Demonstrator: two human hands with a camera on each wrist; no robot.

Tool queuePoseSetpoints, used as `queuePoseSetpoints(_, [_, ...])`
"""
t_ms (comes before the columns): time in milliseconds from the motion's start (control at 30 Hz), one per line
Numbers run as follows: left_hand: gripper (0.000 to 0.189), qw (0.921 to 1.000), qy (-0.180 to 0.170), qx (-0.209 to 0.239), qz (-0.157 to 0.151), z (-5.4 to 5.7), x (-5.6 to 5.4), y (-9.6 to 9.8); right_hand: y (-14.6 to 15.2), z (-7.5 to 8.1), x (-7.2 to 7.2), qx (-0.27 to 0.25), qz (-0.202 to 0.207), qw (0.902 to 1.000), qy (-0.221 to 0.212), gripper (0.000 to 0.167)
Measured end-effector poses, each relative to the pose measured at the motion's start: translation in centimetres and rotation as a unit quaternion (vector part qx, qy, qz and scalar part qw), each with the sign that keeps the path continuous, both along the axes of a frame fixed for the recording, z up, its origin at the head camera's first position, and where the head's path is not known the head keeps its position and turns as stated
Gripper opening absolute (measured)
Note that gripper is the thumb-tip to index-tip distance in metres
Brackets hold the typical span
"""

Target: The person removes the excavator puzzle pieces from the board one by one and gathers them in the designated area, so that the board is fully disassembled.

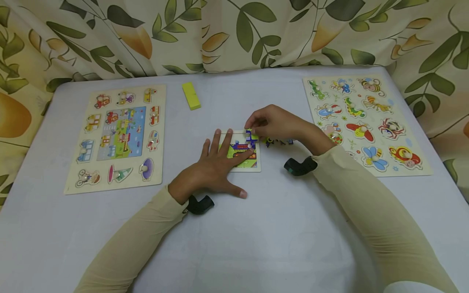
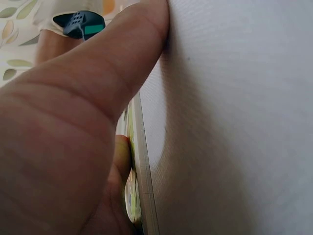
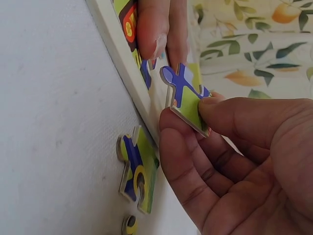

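While the right hand (image 1: 272, 122) pinches 1 blue-and-green puzzle piece (image 3: 188, 105) between thumb and fingers, likely keeping its knobs free, the left hand (image 1: 215, 170) spreads straight-fingered across the small puzzle tray (image 1: 259, 162), probably to steady it. The held piece is at the tray's far right corner. Loose pieces (image 3: 146, 164) lie just right of it, seemingly within easy reach; a vehicle board (image 1: 104, 179) and an insect board (image 1: 421, 171) sit apart, leaving working room.

White-covered table (image 1: 278, 236); cream curtain (image 1: 223, 24) behind and at sides, green leaves, orange-brown blooms
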State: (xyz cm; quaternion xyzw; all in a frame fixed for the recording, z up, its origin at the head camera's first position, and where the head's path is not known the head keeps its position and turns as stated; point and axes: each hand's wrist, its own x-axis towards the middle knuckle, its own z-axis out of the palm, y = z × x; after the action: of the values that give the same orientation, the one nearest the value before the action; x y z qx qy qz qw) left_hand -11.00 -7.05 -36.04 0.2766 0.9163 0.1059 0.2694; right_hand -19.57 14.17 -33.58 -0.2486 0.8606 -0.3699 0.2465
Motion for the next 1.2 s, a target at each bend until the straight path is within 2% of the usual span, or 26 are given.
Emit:
queuePoseSetpoints(267, [0.111, 1.0, -0.001, -0.001, 0.003, 0.0, 0.1, -0.1, 0.8, -0.3, 0.1, -0.003, 0.0, 0.9999, 0.016, 0.013])
queuePoseSetpoints(467, [0.111, 1.0, -0.001, 0.005, 0.008, 0.0, 0.1, -0.4, 1.5, 0.3, 0.0, 0.022, -0.002, 0.9995, 0.02, 0.014])
queuePoseSetpoints(667, [0.11, 0.9999, 0.0, 0.011, 0.009, -0.1, 0.1, -0.1, 3.4, 1.2, 0.0, 0.056, -0.023, 0.9979, 0.023, 0.014])
queuePoseSetpoints(900, [0.112, 1.0, 0.001, -0.002, 0.009, -0.3, 0.1, 0.1, 5.7, 1.3, 0.1, 0.088, -0.044, 0.9951, 0.01, 0.014])
queuePoseSetpoints(1033, [0.112, 1.0, 0.005, -0.002, 0.008, -0.3, 0.1, 0.2, 6.8, 1.3, 0.2, 0.091, -0.054, 0.9943, 0.013, 0.015])
queuePoseSetpoints(1200, [0.112, 0.9999, 0.008, 0.001, 0.012, -0.2, 0.1, 0.1, 7.7, 1.6, 0.4, 0.085, -0.048, 0.995, 0.022, 0.014])
